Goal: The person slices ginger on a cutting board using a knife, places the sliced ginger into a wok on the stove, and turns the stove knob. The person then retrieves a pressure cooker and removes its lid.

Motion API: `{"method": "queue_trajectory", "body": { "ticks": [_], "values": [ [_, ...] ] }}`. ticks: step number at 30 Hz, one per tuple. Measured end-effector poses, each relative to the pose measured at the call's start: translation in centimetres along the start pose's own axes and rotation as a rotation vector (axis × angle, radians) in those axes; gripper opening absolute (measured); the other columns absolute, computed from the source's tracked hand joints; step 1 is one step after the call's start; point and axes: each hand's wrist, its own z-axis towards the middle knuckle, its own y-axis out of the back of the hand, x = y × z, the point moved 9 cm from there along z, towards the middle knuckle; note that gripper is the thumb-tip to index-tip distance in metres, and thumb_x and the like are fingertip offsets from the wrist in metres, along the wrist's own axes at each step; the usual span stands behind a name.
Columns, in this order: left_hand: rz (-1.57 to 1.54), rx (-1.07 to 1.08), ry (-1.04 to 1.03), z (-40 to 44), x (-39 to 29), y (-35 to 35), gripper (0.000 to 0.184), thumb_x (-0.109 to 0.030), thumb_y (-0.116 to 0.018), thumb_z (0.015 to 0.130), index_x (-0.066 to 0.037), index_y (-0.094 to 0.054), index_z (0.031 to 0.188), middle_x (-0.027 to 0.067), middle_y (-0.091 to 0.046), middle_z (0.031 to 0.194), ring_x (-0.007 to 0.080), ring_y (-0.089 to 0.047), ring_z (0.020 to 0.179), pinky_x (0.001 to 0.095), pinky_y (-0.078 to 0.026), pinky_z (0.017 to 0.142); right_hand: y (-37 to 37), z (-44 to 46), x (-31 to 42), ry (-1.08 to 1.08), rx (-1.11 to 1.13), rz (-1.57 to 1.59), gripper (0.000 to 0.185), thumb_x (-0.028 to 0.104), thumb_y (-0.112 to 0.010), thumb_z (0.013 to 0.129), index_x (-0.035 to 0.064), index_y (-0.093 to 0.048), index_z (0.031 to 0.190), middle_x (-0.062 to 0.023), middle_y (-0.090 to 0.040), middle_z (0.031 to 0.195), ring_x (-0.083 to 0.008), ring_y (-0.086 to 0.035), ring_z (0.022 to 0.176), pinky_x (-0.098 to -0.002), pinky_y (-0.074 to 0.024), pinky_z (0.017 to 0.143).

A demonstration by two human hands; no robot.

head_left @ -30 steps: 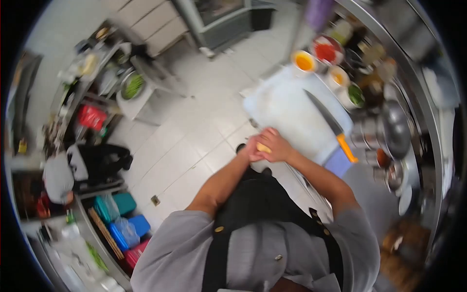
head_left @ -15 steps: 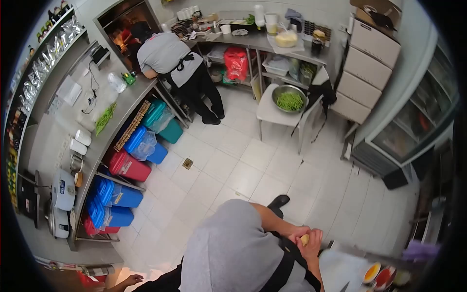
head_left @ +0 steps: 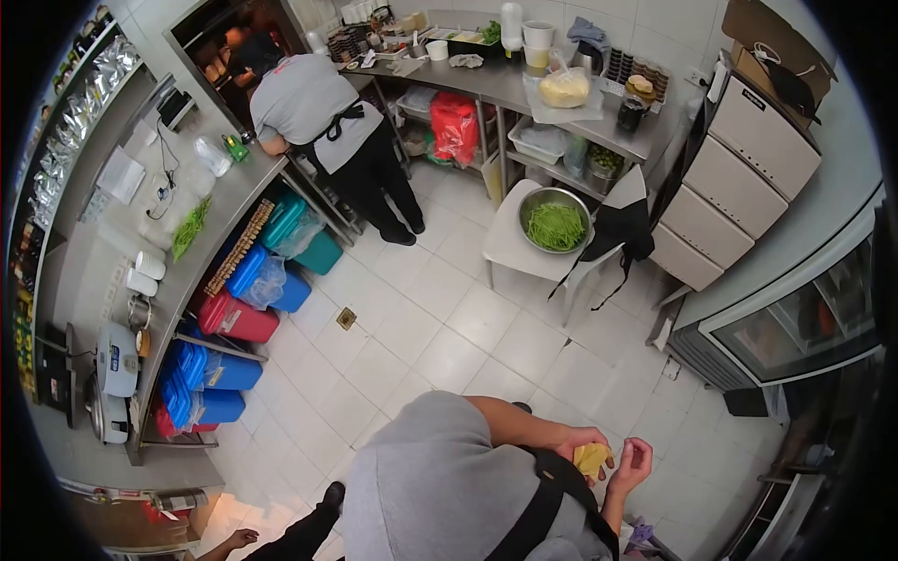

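My left hand [head_left: 578, 443] is closed around a soft-looking yellow item [head_left: 591, 459], which shows between the fingers; what it is cannot be made out. Just to its right, my right hand [head_left: 633, 465] is raised with its fingers curled in, apart from the yellow item. Whether anything small is between those fingers is hidden. Both hands are low in the view, in front of the grey sleeve and black strap, above the tiled floor.
A co-worker [head_left: 318, 117] bends at the back-left counter. Another person's hand [head_left: 243, 539] shows at bottom left. A bowl of green beans [head_left: 555, 222] rests on a white chair [head_left: 505, 229]. Lidded bins [head_left: 238, 318] stand under the left counter; a glass-door fridge [head_left: 804, 323] is at right.
My hands, together around the yellow item before, are now apart, and more of the item shows in my left hand. The view has swung away from the cutting board and knife towards the room.
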Motion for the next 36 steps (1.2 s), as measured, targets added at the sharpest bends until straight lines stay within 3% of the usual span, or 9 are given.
{"method": "queue_trajectory", "body": {
  "ticks": [2,8,10,13,19,24,33,35,36],
  "values": [
    [-0.046,-0.062,-0.003,0.9,-1.9,0.6,0.034,-0.032,-0.048,0.085,-0.006,-0.060,0.102,0.0201,-0.063,0.099,0.0402,-0.064,0.080,0.0510,-0.052,0.075,1.9,1.3,-5.2,-0.236,-0.028,0.050,0.007,0.008,-0.056,0.090,0.0009,-0.057,0.089,-0.0062,-0.061,0.083,-0.0134,-0.054,0.073,-0.0268,-0.0455,0.067],
    [-0.120,-0.095,-0.083,5.3,-7.7,0.4,0.034,-0.033,-0.047,0.088,-0.008,-0.062,0.106,0.0170,-0.066,0.100,0.0385,-0.066,0.082,0.0441,-0.054,0.064,7.9,-0.8,-23.1,-0.733,-0.130,0.233,0.008,0.009,-0.057,0.088,0.0019,-0.058,0.093,-0.0044,-0.060,0.077,-0.0130,-0.058,0.072,-0.0270,-0.0482,0.058],
    [-0.134,-0.111,-0.070,7.9,-9.5,-0.1,0.032,-0.032,-0.048,0.087,-0.009,-0.062,0.106,0.0170,-0.066,0.101,0.0380,-0.066,0.083,0.0442,-0.054,0.063,8.3,-2.7,-27.9,-1.004,0.015,0.374,0.012,0.013,-0.058,0.088,0.0022,-0.061,0.092,-0.0051,-0.063,0.082,-0.0137,-0.060,0.072,-0.0270,-0.0493,0.060],
    [-0.104,-0.106,-0.092,13.5,-12.3,-0.6,0.033,-0.032,-0.049,0.087,-0.008,-0.060,0.106,0.0171,-0.065,0.105,0.0380,-0.067,0.082,0.0434,-0.054,0.062,13.9,-4.2,-43.1,-0.720,0.341,-0.171,0.024,0.023,-0.060,0.088,-0.0003,-0.064,0.090,-0.0058,-0.066,0.083,-0.0159,-0.063,0.069,-0.0291,-0.0498,0.060],
    [-0.057,0.094,-0.064,26.6,-15.3,-4.3,0.039,-0.030,-0.044,0.093,-0.004,-0.052,0.121,0.0212,-0.059,0.116,0.0424,-0.061,0.101,0.0495,-0.057,0.074,25.7,1.3,-38.2,-0.706,0.039,-0.216,0.045,0.046,-0.071,0.079,0.0016,-0.068,0.074,-0.0109,-0.067,0.072,-0.0192,-0.064,0.066,-0.0352,-0.0501,0.064],
    [0.078,-0.108,0.192,36.2,-16.2,-6.5,0.042,-0.038,-0.046,0.089,-0.009,-0.057,0.117,0.0181,-0.062,0.113,0.0416,-0.057,0.105,0.0518,-0.051,0.072,32.7,0.7,-33.1,-0.796,-0.094,-0.338,0.027,0.032,-0.065,0.077,0.0084,-0.068,0.090,-0.0155,-0.067,0.091,-0.0320,-0.064,0.090,-0.0424,-0.0508,0.079],
    [0.263,-0.149,0.702,62.6,-12.6,-13.8,0.043,-0.047,-0.041,0.094,-0.013,-0.059,0.113,0.0126,-0.064,0.101,0.0412,-0.059,0.096,0.0458,-0.048,0.063,44.2,-12.8,-40.7,-1.290,-0.513,-0.141,0.035,0.038,-0.061,0.081,0.0100,-0.069,0.100,-0.0172,-0.068,0.097,-0.0344,-0.065,0.090,-0.0403,-0.0508,0.081],
    [0.266,-0.118,0.759,68.7,-11.8,-15.3,0.045,-0.049,-0.041,0.094,-0.013,-0.057,0.115,0.0123,-0.064,0.101,0.0416,-0.059,0.096,0.0455,-0.047,0.063,43.3,-13.1,-48.6,-1.136,0.026,-0.295,0.041,0.040,-0.055,0.085,0.0116,-0.066,0.112,-0.0184,-0.066,0.103,-0.0362,-0.064,0.092,-0.0426,-0.0501,0.080],
    [0.267,-0.075,0.794,72.5,-11.3,-16.6,0.046,-0.051,-0.041,0.094,-0.014,-0.056,0.117,0.0120,-0.064,0.101,0.0420,-0.059,0.097,0.0452,-0.047,0.063,46.8,-13.0,-49.3,-1.137,0.005,-0.307,0.041,0.040,-0.055,0.085,0.0116,-0.066,0.112,-0.0184,-0.066,0.103,-0.0362,-0.064,0.092,-0.0426,-0.0501,0.080]
  ]
}}
